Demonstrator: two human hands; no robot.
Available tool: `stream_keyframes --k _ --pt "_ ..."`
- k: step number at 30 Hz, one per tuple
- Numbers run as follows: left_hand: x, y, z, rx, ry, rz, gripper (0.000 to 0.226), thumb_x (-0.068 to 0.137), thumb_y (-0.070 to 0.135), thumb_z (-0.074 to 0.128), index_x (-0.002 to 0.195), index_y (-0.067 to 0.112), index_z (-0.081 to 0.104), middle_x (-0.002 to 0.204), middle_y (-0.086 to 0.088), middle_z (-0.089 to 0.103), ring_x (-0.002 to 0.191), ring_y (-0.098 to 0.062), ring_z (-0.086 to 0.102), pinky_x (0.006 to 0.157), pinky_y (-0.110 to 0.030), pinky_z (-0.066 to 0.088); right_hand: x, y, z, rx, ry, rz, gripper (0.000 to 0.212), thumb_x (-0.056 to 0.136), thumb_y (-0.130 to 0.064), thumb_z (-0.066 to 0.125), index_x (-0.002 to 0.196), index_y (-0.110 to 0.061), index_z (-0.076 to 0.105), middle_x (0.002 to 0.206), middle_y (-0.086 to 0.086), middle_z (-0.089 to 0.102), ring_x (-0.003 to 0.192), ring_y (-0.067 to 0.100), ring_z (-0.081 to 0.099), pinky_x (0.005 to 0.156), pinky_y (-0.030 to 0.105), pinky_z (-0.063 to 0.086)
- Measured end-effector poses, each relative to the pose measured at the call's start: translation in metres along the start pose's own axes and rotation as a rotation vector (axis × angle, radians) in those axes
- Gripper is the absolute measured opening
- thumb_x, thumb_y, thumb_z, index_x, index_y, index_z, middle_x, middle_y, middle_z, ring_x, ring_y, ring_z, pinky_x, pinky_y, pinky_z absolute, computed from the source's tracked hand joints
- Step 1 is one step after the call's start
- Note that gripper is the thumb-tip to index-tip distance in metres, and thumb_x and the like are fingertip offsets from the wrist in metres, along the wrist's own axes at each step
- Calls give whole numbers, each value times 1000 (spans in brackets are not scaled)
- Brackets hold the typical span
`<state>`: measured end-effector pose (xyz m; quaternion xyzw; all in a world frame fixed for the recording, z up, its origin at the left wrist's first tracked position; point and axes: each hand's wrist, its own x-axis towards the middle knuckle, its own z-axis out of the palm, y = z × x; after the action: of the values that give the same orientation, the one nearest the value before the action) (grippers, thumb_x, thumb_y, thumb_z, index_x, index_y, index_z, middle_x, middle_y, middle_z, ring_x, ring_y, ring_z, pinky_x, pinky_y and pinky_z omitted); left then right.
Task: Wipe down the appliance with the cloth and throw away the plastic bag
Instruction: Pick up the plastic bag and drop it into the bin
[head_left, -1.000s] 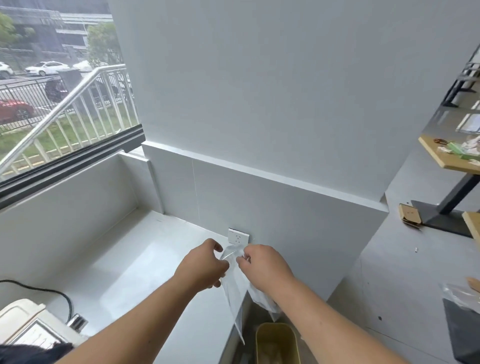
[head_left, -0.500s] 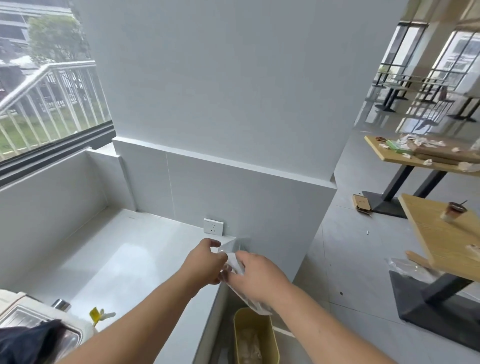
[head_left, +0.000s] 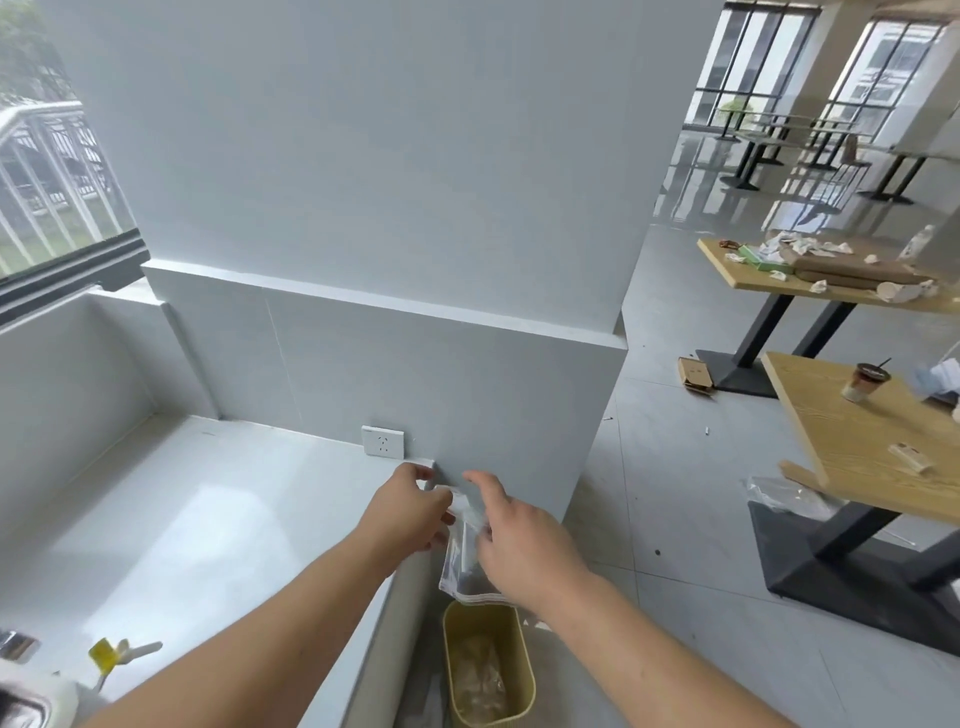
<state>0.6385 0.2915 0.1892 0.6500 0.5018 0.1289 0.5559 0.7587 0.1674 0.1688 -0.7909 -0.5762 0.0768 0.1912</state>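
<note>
A clear plastic bag (head_left: 464, 564) hangs between my two hands, just above a yellow waste bin (head_left: 487, 667) on the floor beside the counter's end. My left hand (head_left: 413, 512) pinches the bag's top edge. My right hand (head_left: 522, 540) is at the bag's right side with its fingers spread; it covers part of the bag, so I cannot tell whether it still grips. The white appliance (head_left: 31, 699) shows only as a corner at the bottom left, with something dark lying on it. No cloth is clearly visible.
The white counter (head_left: 208, 519) runs along the grey wall, which carries a socket (head_left: 383, 442). A small yellow-and-white item (head_left: 117, 656) lies near the appliance. Wooden tables (head_left: 862, 441) with litter and a cup stand on the right, with a flat box (head_left: 695, 375) on the floor.
The view has swung right and down, and the bin has come fully into sight. Both hands moved the bag over the bin, and my right hand's fingers have spread apart.
</note>
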Motion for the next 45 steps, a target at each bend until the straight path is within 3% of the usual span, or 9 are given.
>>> stream_keyframes --k 3,7,12,18,23,27,30,34,45 --pt "17 4 19 3 0 -17 31 93 17 57 123 20 52 85 -8 78 51 -16 71 52 -27 57 -1 22 0 -48 -6 -93 58 95 -20 51 142 -41 25 103 3 71 81 34 67 61 33 36" --pt "34 9 46 10 -36 -38 34 92 12 58 124 19 54 91 -14 76 50 -17 70 50 -25 57 2 51 5 -42 -103 -133 40 91 -14 50 124 -36 42 115 4 66 95 37 65 67 40 45" --pt "56 1 68 35 -24 -55 35 93 14 57 127 19 54 92 -15 75 52 -16 71 46 -23 52 6 82 25 -9 -103 -153 44 91 -18 49 129 -37 37 116 4 67 90 37 66 66 41 45" --pt "88 -26 73 104 -11 -95 37 94 17 60 130 19 54 96 -10 73 55 -17 72 64 -33 61 10 100 68 -64 -197 -221 32 94 -20 51 122 -33 57 101 1 61 84 30 64 63 39 47" --pt "105 -64 72 306 -55 -2 53 92 39 66 140 24 48 98 8 74 76 -11 74 79 -34 60 19 111 105 -116 -186 -158 27 96 -25 49 115 -26 69 97 -4 62 90 24 59 70 37 45" --pt "107 -111 68 635 -109 92 78 87 66 63 152 33 37 150 6 53 131 -17 55 103 -38 48 26 122 136 -159 -277 -102 35 95 -26 48 125 -22 67 107 -2 67 99 26 59 83 42 51" --pt "112 -144 63 898 -42 212 83 87 71 55 157 33 31 167 4 33 152 -22 30 121 -43 33 29 135 160 -169 -369 -37 41 96 -29 48 134 -20 61 121 1 67 110 26 58 92 43 52" --pt "127 -181 56 1045 10 271 83 90 66 48 162 32 23 175 0 11 161 -26 8 130 -51 11 33 148 188 -147 -484 20 47 96 -31 48 141 -18 55 128 3 64 119 27 55 100 43 50" --pt "166 -252 46 1225 112 406 73 90 66 46 154 32 42 176 -4 7 162 -27 -1 126 -63 13 47 175 271 -158 -674 107 36 95 -30 50 126 -15 62 120 5 64 114 29 55 94 43 49"
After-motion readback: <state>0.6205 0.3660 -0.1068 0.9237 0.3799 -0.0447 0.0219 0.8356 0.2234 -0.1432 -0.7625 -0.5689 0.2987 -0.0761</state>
